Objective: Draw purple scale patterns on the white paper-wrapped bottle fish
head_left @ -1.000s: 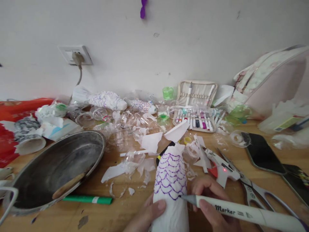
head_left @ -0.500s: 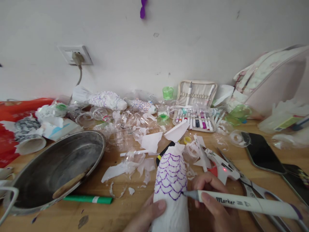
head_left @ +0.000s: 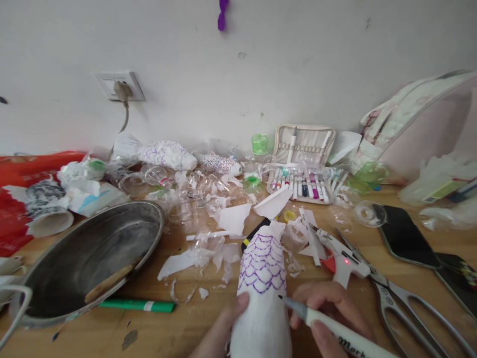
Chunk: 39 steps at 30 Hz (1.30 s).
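A white paper-covered fish body (head_left: 262, 293) stands in front of me, its upper part drawn over with rows of purple scales and its lower part plain white. My left hand (head_left: 227, 323) is closed around its left side, the thumb lying on the front. In my right hand (head_left: 331, 313) is a white marker (head_left: 335, 332), pinched between thumb and fingers. The marker's dark tip is at the right part of the body, just below the lowest scale row; whether it touches the paper I cannot tell. Two similar scaled fish (head_left: 167, 155) lie at the back by the wall.
Left are a metal basin (head_left: 149, 233) holding a wooden stick (head_left: 112, 282) and a green marker (head_left: 137, 305). Right are a glue gun (head_left: 345, 258), scissors (head_left: 395, 293) and a phone (head_left: 406, 236). Behind are paper scraps (head_left: 234, 219), a marker case (head_left: 303, 134) and a backpack (head_left: 421, 124).
The marker's tip has come off the end of a scale line and moved slightly left, with its barrel tilting lower at the right. My left thumb has shifted up along the fish body.
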{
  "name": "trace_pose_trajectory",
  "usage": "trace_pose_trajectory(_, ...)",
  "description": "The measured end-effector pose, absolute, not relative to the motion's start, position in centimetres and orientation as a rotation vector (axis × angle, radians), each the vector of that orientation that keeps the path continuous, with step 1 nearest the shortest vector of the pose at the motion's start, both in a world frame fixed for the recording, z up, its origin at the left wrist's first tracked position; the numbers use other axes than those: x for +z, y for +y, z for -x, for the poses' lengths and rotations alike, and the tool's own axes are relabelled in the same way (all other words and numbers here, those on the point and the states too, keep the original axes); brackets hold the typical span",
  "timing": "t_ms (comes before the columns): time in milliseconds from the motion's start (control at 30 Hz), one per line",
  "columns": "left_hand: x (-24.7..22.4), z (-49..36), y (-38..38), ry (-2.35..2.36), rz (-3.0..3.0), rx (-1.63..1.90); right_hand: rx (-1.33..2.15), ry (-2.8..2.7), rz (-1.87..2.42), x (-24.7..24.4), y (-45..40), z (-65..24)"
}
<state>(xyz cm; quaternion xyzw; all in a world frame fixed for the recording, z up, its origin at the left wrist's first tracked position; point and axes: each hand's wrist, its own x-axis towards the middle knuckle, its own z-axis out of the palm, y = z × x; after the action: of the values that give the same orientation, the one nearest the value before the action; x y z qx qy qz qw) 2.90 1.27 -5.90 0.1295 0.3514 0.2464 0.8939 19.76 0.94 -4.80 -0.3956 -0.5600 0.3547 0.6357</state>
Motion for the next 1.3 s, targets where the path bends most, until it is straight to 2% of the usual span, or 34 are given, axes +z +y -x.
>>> trace_pose_trajectory(133,-6.1,-3.3,1.6,0.699,-0.258,0.555,0.627,-1.564,0.868,-4.9,1.2,-20.5)
trace_pose_trajectory(433,-6.3,-3.4,1.3,0.677,-0.369,0.675,0.546,-1.695,0.866,-5.6,1.3,-20.6)
trace_pose_trajectory(1300,-6.3,-3.7,1.1,0.644,-0.349,0.749,0.458,-1.569,0.937,-5.7,1.2,-19.2)
